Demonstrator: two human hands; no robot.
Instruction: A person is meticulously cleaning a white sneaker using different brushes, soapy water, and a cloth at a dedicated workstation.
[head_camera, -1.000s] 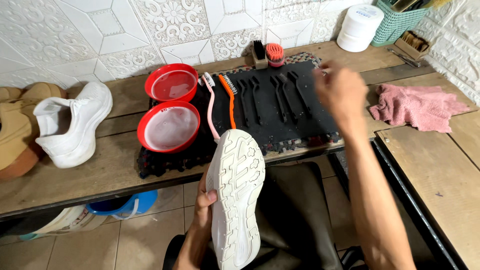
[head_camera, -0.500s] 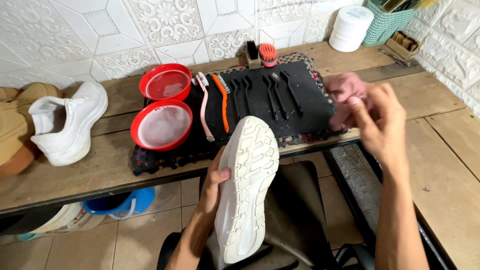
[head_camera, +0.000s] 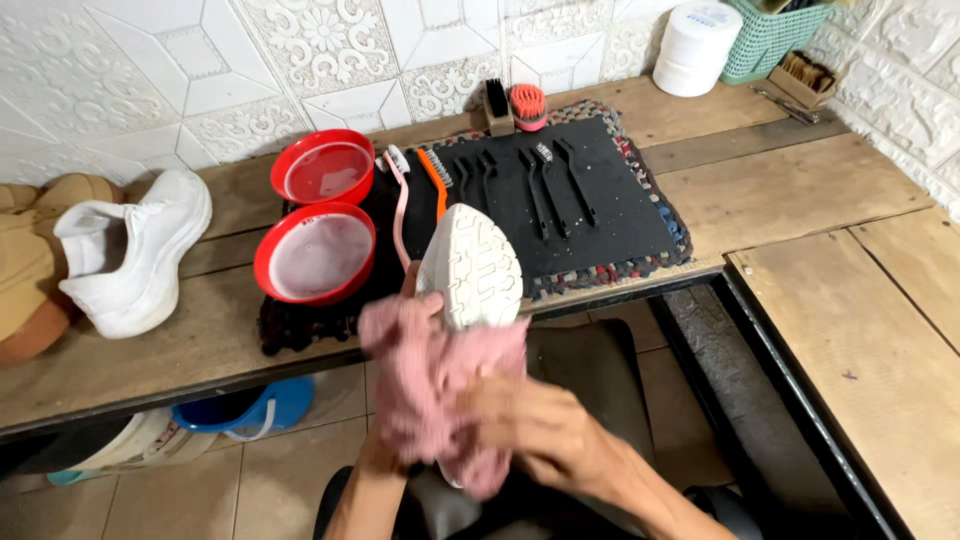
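Here, right hand clenched on pink cloth, pressing it against white shoe, sole up. Left hand mostly hidden under cloth, grasping the shoe just before the black mat on the desk

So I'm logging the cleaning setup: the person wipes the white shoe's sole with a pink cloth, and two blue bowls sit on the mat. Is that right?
Not quite: the two bowls are red, not blue, as the head view shows. The rest holds: a pink cloth is on the white shoe, sole up.

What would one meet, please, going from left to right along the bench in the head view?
White shoe → lower red bowl → pink brush → orange brush → black brushes → white tub → green basket.
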